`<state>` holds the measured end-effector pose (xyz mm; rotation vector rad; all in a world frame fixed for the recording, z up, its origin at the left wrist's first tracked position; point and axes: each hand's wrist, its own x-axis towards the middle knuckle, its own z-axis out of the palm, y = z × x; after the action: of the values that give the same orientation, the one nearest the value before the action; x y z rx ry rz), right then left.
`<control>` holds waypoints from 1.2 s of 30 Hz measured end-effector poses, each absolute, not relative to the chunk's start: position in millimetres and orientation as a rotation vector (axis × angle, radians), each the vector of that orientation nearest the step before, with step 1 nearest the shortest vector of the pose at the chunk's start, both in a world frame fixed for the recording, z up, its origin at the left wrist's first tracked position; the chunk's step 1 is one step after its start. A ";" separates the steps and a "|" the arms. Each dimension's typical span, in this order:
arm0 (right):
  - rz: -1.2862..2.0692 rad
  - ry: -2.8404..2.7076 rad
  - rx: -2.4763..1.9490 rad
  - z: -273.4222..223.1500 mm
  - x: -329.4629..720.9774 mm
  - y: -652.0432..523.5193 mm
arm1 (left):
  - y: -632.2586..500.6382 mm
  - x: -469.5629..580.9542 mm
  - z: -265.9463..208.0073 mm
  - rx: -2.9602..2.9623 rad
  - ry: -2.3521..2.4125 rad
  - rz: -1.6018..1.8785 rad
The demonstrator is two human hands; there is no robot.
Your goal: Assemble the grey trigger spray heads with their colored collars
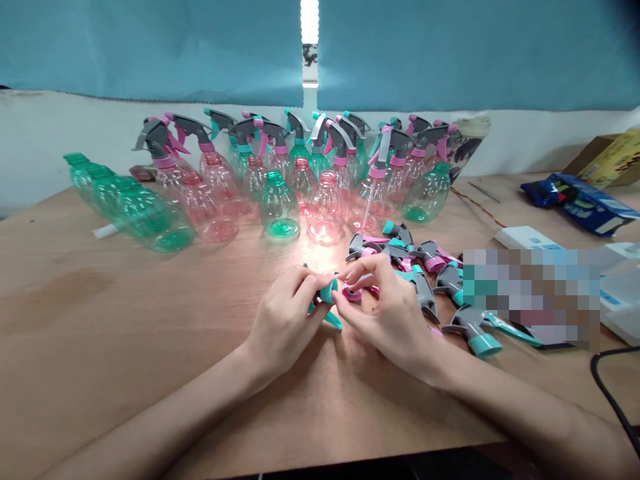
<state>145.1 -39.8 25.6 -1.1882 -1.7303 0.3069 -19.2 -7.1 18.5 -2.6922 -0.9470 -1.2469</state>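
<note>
Left hand [285,317] has its fingers closed around a teal-collared spray head [329,291] over the surface [150,347], hiding most of its grey body! Right hand [395,320] curls in at the collar; whether its fingers grip, can't tell. Pixelation cuts off the heap of spray heads [425,297].

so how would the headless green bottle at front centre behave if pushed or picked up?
The green bottle is probably light for its size: see-through plastic with an uncapped neck. Pushed high up, it may well tip, standing upright and taller than it is wide. Its glossy, rounded sides could be a bit slippery to grip.
</note>
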 end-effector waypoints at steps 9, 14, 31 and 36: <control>-0.232 -1.924 -1.138 25.0 140.2 -50.5 | -8.6 -14.0 20.2 -2.619 -0.958 -1.227; -0.402 -1.916 -1.311 31.2 138.4 -53.6 | -7.9 -13.0 20.5 -2.529 -0.882 -1.120; -0.090 -1.917 -1.134 22.4 140.2 -48.9 | -9.2 -11.7 20.0 -2.607 -0.947 -1.142; -0.155 -1.802 -1.181 28.4 147.0 -42.1 | -8.8 -16.0 23.2 -2.687 -1.124 -1.164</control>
<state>147.0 -42.1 28.4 -1.1814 -1.8015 -0.1552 -16.0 -8.8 23.2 -2.6868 -1.1238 -1.1641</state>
